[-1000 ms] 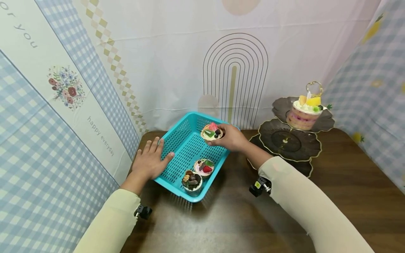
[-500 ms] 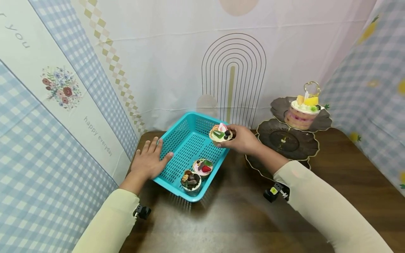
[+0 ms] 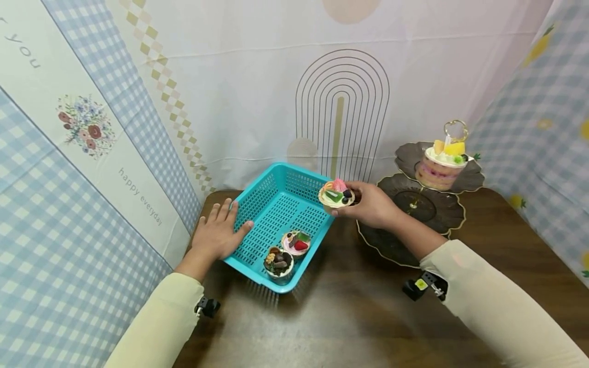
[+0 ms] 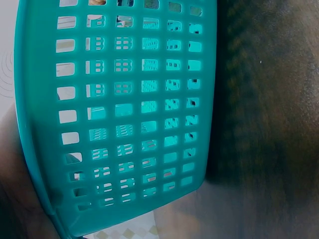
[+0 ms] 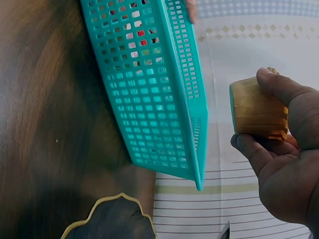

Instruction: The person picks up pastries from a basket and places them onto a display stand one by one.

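My right hand (image 3: pixel 375 204) pinches a fruit tart (image 3: pixel 337 197) between thumb and fingers, above the right rim of a turquoise plastic basket (image 3: pixel 271 217). Cream, a green slice, dark berries and a pink piece top the tart; its tan, ridged side (image 5: pixel 259 107) shows in the right wrist view. On the basket's left rim rests my left hand (image 3: pixel 216 232), fingers straight and spread. Inside, at the near right corner, sit a dark chocolate-topped cup dessert (image 3: pixel 278 263) and a tart with a strawberry (image 3: pixel 296 244). Only the basket's outer wall (image 4: pixel 129 124) fills most of the left wrist view.
To the right stands a tiered stand with dark, gold-edged scalloped plates (image 3: pixel 414 199) and a gold ring handle (image 3: pixel 455 130). A layered fruit dessert cup (image 3: pixel 440 168) sits on its top plate. Patterned cloths (image 3: pixel 230 92) hang behind and beside the wooden table (image 3: pixel 331 306).
The right hand has carried the fruit tart rightward, from over the basket's inside to over its right rim. The left hand stays on the left rim.
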